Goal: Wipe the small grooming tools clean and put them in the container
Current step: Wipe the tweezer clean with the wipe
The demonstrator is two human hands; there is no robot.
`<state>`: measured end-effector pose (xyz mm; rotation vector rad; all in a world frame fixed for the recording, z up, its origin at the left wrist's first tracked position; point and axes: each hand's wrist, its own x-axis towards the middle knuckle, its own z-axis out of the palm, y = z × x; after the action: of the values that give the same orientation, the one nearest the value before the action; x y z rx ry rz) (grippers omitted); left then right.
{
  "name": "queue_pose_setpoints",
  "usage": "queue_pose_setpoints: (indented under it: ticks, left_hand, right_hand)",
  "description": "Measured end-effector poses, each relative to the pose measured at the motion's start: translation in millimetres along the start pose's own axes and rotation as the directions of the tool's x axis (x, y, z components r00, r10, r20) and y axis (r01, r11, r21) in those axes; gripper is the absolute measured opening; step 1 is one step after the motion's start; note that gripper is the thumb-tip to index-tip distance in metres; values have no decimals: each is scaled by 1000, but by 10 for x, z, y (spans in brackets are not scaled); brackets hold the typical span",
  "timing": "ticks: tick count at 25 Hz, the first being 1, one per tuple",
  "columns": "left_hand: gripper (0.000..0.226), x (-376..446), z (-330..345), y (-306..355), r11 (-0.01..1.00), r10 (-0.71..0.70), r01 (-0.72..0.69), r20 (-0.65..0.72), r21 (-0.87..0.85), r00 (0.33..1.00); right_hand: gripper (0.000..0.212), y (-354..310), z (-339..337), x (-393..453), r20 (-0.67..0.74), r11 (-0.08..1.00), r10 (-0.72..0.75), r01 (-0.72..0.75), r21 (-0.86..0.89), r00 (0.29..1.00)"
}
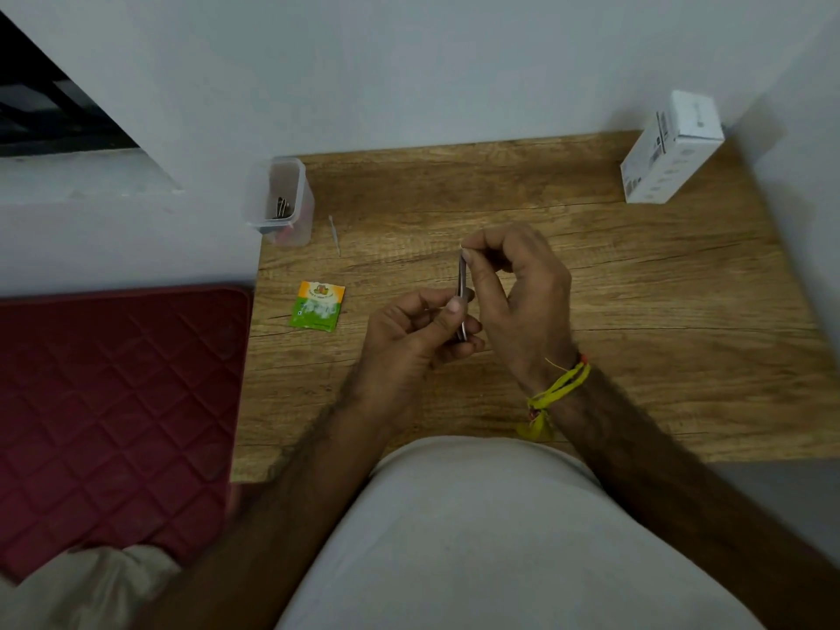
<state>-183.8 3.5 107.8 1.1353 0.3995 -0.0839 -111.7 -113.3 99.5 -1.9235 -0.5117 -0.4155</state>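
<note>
A slim metal grooming tool (462, 298) stands nearly upright above the middle of the wooden table (613, 275), held between both hands. The left hand (411, 331) grips its lower end, thumb pressed against the shaft and the other fingers curled beneath. The right hand (518, 291) pinches the upper end between thumb and forefinger, the remaining fingers loosely bent; a yellow thread band (557, 393) circles that wrist.

At ten o'clock from the hands, well apart, a clear plastic container (284, 202) stands at the table's far left corner with a few metal tools inside. Just beside it, toward four o'clock, a thin metal pick (335, 235) lies flat on the wood. At nine o'clock from the hands lies a green and orange sachet (318, 306). A white box (672, 150) stands at two o'clock. A maroon quilted mat (113, 402) lies off the table's left edge.
</note>
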Motion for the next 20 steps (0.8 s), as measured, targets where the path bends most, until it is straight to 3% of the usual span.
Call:
queue_pose_setpoints:
  ticks: [4, 11, 20]
  left_hand:
    - [13, -6, 2, 9, 996, -20, 20, -3, -84, 1000]
    - [12, -14, 4, -29, 997, -6, 3, -36, -80, 999]
    - [12, -19, 10, -32, 991, -4, 2, -20, -134, 1000]
  right_hand:
    - [6, 0, 15, -37, 27, 999, 14, -15, 42, 1000]
    - [5, 0, 6, -17, 70, 1000, -21, 19, 19, 997]
    - [8, 49, 28, -20, 28, 1000, -18, 18, 12, 999]
